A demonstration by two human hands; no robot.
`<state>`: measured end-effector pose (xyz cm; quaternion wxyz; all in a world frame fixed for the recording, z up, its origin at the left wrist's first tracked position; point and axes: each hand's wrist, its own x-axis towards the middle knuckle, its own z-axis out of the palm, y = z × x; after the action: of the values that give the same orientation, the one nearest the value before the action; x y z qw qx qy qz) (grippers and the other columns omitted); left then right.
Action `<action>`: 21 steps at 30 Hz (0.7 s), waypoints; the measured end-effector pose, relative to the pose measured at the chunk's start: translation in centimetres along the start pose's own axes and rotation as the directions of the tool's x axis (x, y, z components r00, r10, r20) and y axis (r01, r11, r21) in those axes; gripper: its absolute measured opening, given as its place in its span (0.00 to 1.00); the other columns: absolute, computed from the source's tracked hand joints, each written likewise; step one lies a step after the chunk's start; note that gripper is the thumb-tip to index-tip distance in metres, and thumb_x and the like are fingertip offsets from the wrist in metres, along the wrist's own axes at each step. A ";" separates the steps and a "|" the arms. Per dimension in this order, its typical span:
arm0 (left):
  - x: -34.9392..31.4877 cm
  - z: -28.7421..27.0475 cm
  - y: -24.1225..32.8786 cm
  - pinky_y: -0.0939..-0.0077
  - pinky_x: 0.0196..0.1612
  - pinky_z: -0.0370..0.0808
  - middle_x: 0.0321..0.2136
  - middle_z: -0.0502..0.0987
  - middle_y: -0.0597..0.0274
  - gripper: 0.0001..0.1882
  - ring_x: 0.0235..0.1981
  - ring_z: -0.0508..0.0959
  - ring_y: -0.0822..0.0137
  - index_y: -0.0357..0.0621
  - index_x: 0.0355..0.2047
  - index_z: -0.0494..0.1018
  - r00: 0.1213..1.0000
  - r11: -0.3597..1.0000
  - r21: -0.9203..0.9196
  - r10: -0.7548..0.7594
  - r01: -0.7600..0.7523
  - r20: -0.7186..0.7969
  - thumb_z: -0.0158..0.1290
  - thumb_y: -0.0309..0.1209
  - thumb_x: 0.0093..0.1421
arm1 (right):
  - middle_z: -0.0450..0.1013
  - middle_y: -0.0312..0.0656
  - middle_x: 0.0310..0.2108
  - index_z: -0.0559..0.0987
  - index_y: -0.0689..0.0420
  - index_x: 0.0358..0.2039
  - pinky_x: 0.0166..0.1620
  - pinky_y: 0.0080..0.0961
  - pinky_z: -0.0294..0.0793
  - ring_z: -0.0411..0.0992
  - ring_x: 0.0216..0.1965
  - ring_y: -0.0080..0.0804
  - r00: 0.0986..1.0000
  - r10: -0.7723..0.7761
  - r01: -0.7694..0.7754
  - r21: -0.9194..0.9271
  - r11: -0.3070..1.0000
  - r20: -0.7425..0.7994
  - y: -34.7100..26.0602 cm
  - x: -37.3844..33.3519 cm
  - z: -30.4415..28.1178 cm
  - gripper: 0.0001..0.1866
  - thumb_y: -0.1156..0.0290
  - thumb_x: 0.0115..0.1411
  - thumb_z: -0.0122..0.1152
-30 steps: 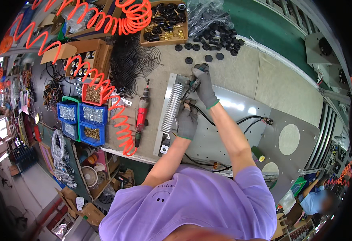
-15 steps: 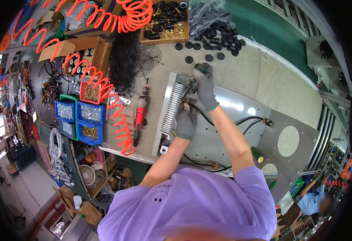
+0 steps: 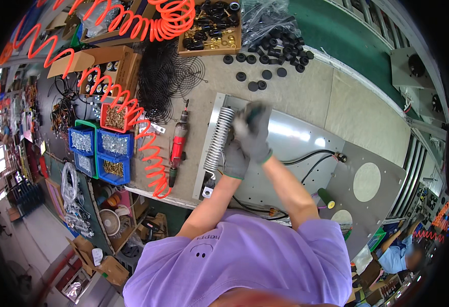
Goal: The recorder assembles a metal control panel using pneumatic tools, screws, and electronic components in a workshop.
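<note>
My left hand [image 3: 236,161], in a grey glove, is beside a long silver coil spring [image 3: 218,140] on a metal panel [image 3: 286,133]. Its fingers are partly covered by my right hand [image 3: 256,134], and it looks closed. My right hand, gloved too and smeared by motion, is bent over the left fingertips. Something dark green shows at its closed fingers, too blurred to name. A black cable [image 3: 311,154] runs from behind my right wrist to a fitting [image 3: 341,157] on the panel.
Left of the panel lies a red power screwdriver [image 3: 179,143] beside a coiled orange air hose [image 3: 158,174]. Blue bins [image 3: 114,171] hold screws. Black wire grilles [image 3: 158,77], loose black caps [image 3: 280,51] and a box of fittings [image 3: 209,48] occupy the far side.
My right hand has moved nearer, down onto the left fingertips, uncovering two black caps behind it. The cable between my hands is now hidden. My left hand has barely moved.
</note>
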<state>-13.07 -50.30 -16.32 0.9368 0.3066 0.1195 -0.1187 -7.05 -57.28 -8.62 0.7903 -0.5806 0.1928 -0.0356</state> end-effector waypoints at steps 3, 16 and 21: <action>0.0 5.8 4.0 0.70 0.57 0.64 0.45 0.71 0.60 0.18 0.49 0.69 0.66 0.37 0.50 0.64 0.979 0.983 -0.151 0.127 -0.103 0.161 0.39 0.35 0.66 | 0.63 0.44 0.30 0.64 0.57 0.38 0.36 0.24 0.68 0.64 0.33 0.35 0.704 -0.671 0.706 -0.124 0.697 0.235 -0.2 -3.4 1.3 0.27 0.65 0.41 0.68; 0.1 7.8 2.4 0.76 0.44 0.69 0.40 0.71 0.62 0.09 0.41 0.70 0.71 0.42 0.42 0.67 0.980 0.933 -0.302 0.185 -0.198 -0.071 0.41 0.26 0.63 | 0.64 0.39 0.31 0.64 0.58 0.38 0.40 0.30 0.67 0.64 0.34 0.28 0.688 -0.663 0.708 -0.070 0.703 0.293 -0.1 -2.4 0.8 0.22 0.70 0.45 0.64; -0.6 4.5 2.4 0.77 0.36 0.68 0.39 0.71 0.61 0.07 0.34 0.69 0.73 0.44 0.40 0.67 0.952 0.994 -0.033 -0.106 0.101 -0.287 0.41 0.26 0.64 | 0.65 0.38 0.32 0.63 0.58 0.45 0.35 0.23 0.69 0.66 0.32 0.26 0.983 0.135 -0.154 0.161 0.975 0.123 -3.3 4.5 -1.1 0.23 0.63 0.53 0.60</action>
<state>-12.29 -51.06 -11.27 0.9046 0.3054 0.2717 -0.1205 -2.71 -60.66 -6.99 0.8469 -0.4965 0.1864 0.0382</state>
